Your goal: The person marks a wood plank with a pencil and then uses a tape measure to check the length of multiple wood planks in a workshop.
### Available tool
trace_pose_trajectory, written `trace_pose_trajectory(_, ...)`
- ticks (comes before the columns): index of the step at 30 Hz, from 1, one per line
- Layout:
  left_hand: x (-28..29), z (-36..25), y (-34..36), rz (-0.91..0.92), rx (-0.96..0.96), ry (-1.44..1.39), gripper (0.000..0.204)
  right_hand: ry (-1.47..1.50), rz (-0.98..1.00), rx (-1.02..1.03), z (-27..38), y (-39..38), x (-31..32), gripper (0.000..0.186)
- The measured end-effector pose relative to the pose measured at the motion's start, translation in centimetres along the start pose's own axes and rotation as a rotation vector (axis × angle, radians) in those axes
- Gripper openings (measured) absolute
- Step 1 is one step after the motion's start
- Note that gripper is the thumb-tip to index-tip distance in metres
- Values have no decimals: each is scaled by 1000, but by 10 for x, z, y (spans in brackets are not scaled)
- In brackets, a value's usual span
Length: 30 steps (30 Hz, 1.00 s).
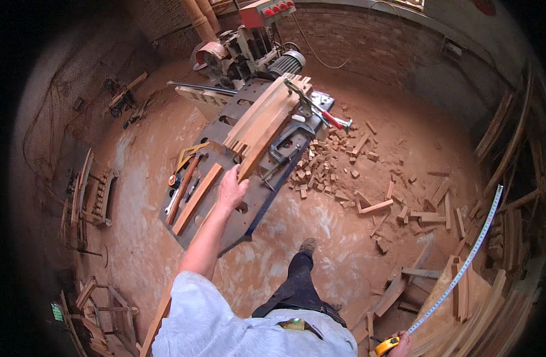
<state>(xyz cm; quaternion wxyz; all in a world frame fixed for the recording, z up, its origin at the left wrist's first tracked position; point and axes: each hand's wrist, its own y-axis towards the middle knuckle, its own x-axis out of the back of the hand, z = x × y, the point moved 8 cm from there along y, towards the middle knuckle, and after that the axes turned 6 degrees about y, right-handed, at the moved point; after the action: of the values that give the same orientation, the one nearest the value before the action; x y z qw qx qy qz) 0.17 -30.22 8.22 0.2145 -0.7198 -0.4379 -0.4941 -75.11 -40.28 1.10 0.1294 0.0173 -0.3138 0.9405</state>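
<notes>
My left hand (232, 189) is closed round a long wooden bar (262, 152). The bar lies along the right side of a stack of notched wooden pieces (263, 119) on a metal machine table (225, 160); it seems to run back beneath my left forearm to the lower left. At the lower right, my right hand (400, 345), partly cut off by the picture's edge, grips a yellow tape measure (386, 345). Its white blade (457, 278) is pulled far out, curving up to the right. A separate wooden strip (197, 199) lies left of my left hand.
A red-handled clamp (332, 119) and a C-clamp (285, 146) sit on the table's right side. Tools, including a yellow square (190, 153), lie on its left. Behind stands a motor (286, 62). Wood offcuts (320, 172) litter the floor; timber (487, 315) is piled at right.
</notes>
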Motion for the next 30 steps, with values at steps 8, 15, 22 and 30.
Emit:
trace_pose_trajectory(8,-40,97,142,169,66,175,96,-354,102,94,52,-27,-180,31)
trace_pose_trajectory(15,-60,117,183,275,-34,168,99,-72,173,103,56,-28,-287,23)
trace_pose_trajectory(22,-37,105,198,232,48,105,92,-195,314,168,84,-14,-346,24)
trace_pose_trajectory(30,-39,106,219,309,7,348,98,-161,272,153,84,-16,-357,24)
